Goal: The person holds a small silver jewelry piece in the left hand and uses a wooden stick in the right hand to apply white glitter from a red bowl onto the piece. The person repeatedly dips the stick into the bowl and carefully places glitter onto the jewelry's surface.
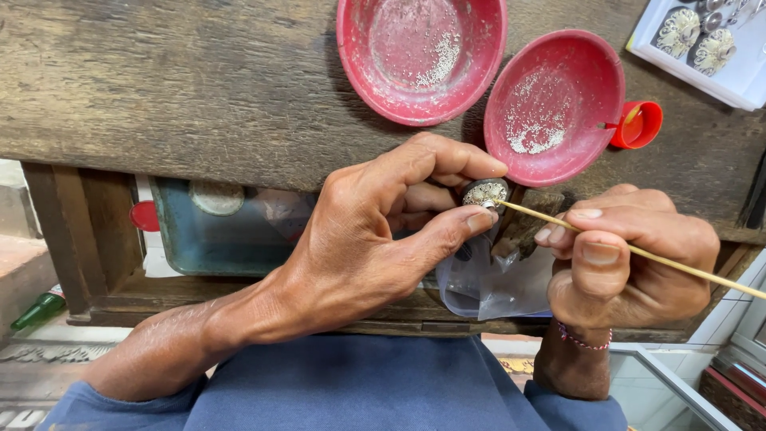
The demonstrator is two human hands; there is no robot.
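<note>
Tabletop (pixel 199 88): worn dark wood. Two red bowls (pixel 421 56) (pixel 554 104) side by side at far edge, both dusted with pale grains. Small red cap (pixel 638 125) touching the right bowl. White tray (pixel 710 48) of ornate round pieces, far right corner. Teal tin (pixel 215 231) on shelf below. Green bottle (pixel 38 310) on floor, left.

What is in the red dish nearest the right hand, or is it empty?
Not empty: the red dish holds a thin scatter of tiny pale grains near its bottom; most of its inside is bare.
</note>
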